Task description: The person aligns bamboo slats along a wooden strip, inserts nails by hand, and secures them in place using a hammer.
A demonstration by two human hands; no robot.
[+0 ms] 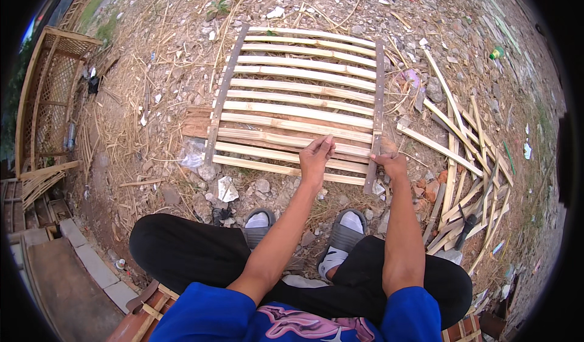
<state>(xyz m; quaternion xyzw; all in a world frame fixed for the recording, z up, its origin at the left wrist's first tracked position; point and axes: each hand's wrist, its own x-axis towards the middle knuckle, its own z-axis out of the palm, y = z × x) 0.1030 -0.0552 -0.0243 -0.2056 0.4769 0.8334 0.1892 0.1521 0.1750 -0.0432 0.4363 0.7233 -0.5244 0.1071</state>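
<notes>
A slatted bamboo frame (pixel 298 106) lies on the ground before me, its pale strips spanning two dark wooden side rails. My left hand (pixel 316 158) is over the near strips, left of the right rail. Its thumb and fingers are pinched together; whatever they may hold is too small to tell. At the near end of the right side rail (pixel 378 98), my right hand (pixel 390 162) is closed on the rail, its thumb by the end of a strip. Part of a brown board (pixel 196 123) shows beneath the frame.
Loose bamboo strips (pixel 457 149) lie heaped at the right, with a black long-handled object (pixel 467 229) among them. A woven bamboo panel (pixel 53 98) stands at the far left. Stones, straw and scraps cover the ground. My sandalled feet (pixel 347 232) are close to the frame.
</notes>
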